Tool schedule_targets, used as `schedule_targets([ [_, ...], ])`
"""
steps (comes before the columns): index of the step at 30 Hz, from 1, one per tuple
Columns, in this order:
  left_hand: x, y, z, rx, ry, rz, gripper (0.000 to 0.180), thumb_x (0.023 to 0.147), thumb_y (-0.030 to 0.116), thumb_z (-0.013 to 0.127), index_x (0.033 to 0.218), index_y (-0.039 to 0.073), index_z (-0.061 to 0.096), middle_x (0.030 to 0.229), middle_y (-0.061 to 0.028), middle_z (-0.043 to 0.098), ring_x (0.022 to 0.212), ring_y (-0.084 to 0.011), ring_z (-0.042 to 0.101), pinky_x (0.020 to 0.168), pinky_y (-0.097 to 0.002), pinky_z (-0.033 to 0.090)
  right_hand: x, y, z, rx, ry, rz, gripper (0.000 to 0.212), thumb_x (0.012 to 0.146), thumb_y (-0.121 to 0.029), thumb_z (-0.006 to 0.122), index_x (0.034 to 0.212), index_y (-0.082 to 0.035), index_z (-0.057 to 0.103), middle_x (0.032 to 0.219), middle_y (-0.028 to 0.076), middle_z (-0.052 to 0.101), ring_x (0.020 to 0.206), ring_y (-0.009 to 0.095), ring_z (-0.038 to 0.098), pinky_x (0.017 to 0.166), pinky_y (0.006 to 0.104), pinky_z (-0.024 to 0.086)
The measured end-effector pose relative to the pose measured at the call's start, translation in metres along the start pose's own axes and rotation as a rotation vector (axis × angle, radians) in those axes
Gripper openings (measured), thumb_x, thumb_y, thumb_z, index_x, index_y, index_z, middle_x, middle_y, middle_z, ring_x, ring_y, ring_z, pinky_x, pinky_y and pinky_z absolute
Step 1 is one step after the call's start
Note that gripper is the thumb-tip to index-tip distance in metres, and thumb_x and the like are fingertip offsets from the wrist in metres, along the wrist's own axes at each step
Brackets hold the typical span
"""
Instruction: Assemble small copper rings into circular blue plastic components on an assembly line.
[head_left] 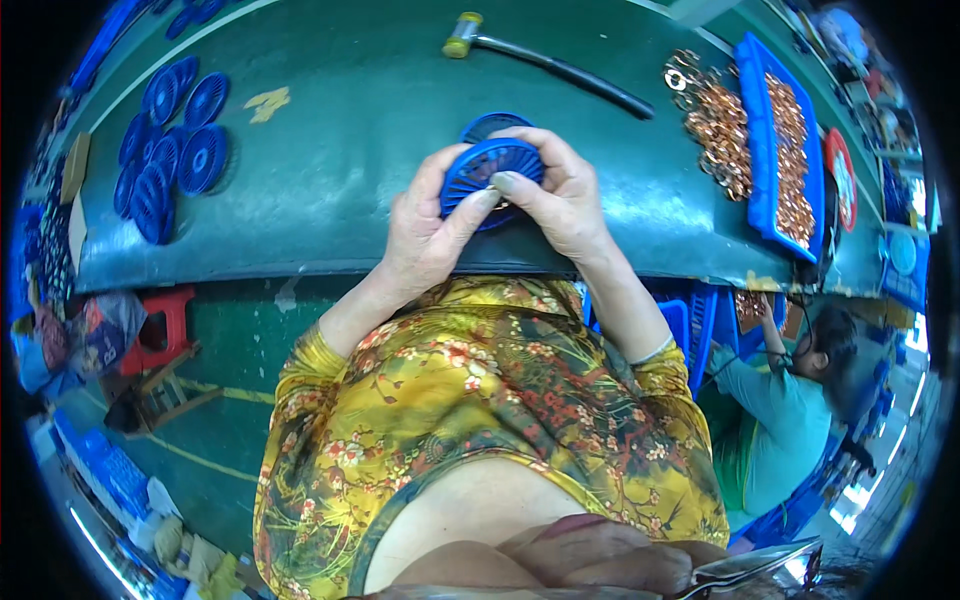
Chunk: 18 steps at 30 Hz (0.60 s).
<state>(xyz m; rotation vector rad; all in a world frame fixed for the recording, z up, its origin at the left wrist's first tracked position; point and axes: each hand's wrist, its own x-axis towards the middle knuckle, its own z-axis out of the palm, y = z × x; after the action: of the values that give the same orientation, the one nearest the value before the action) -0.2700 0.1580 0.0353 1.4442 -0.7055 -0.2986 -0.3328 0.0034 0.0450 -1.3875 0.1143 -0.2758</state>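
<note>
Both of my hands are closed around a blue slotted plastic disc [470, 172], held tilted just over the near edge of the table. My left hand [422, 222] grips its left side, and my right hand [572, 207] grips its right side. The two thumb tips meet low on the disc's face. A small metallic glint shows beside them, too covered to make out fully. Behind the held disc, a second blue slotted disc [487, 124] is partly hidden by my fingers.
A mallet [560, 70] lies on the green table [330, 180]. Several blue discs [203, 160] are heaped at left. Copper-coloured rings [722, 140] spread at right beside a blue tray [762, 160] holding more. Beyond it is a red-rimmed round container [834, 150]. A person [775, 420] sits at lower right.
</note>
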Motion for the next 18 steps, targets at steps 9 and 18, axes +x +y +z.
schedule_targets([
  [9,0.017,-0.011,-0.023,0.499,0.303,0.506,0.034,0.086,0.007,0.066,0.117,0.0,0.054,0.097,-0.0155,0.067,0.08,-0.0225,0.068,0.071,-0.0306,0.053,0.023,-0.015,-0.057,-0.889,0.434,-0.203,0.05,0.08,-0.026,0.072,0.121,-0.003,0.055,0.103,0.013,0.063,0.082,0.021,0.063,0.072,0.0309,0.052],
  [18,0.024,-0.016,-0.055,0.89,0.073,0.299,0.048,0.085,0.031,0.064,0.126,0.009,0.051,0.134,-0.0237,0.045,0.132,-0.0409,0.035,0.109,-0.0538,0.025,0.024,-0.014,-0.211,-1.796,0.63,0.014,0.019,0.088,-0.021,0.053,0.091,-0.003,0.06,0.091,0.023,0.059,0.084,0.041,0.06,0.071,0.0516,0.048],
])
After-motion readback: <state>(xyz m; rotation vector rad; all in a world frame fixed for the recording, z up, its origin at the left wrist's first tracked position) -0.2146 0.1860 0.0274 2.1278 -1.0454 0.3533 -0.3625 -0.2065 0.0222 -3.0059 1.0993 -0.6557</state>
